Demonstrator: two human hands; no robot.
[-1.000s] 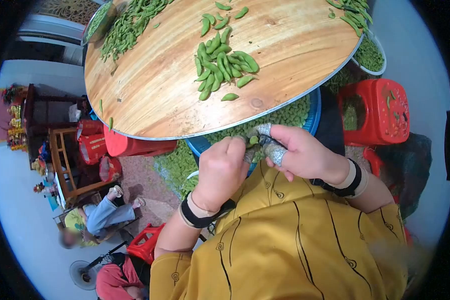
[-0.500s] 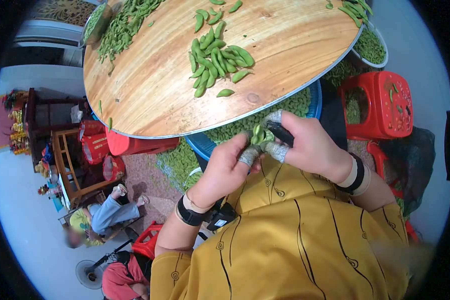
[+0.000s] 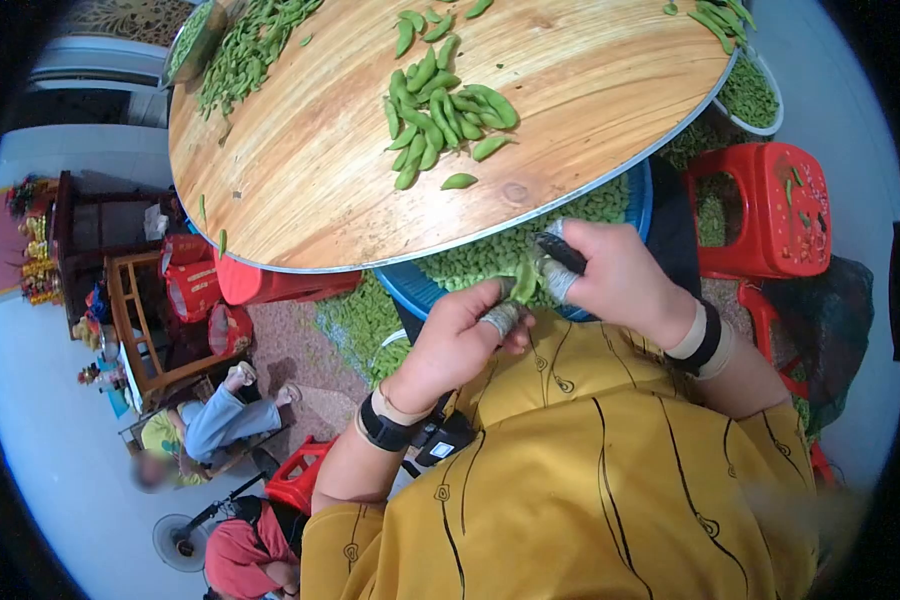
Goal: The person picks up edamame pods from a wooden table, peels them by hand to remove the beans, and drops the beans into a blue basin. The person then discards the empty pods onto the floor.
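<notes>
A green pod [image 3: 524, 284] is pinched between the taped thumb and finger of my left hand [image 3: 467, 325], over my lap at the table's near edge. Close on its right, my right hand [image 3: 625, 275] is closed around a small black tool [image 3: 561, 253], its taped fingertips near the pod. Below both hands is a blue basin [image 3: 407, 292] of shelled green beans [image 3: 490, 255]. On the round wooden table [image 3: 310, 190] lies a small pile of green pods [image 3: 435, 115].
A larger heap of pods [image 3: 255, 50] and a bowl [image 3: 192, 45] are at the table's far left. Red stools [image 3: 785, 210] and a white tub [image 3: 765, 100] stand right. Two people [image 3: 215, 420] [image 3: 245, 555] sit lower left.
My right hand has shifted slightly up and away from my left hand, opening a small gap. The pod in my left hand is now more exposed. The view has shifted slightly.
</notes>
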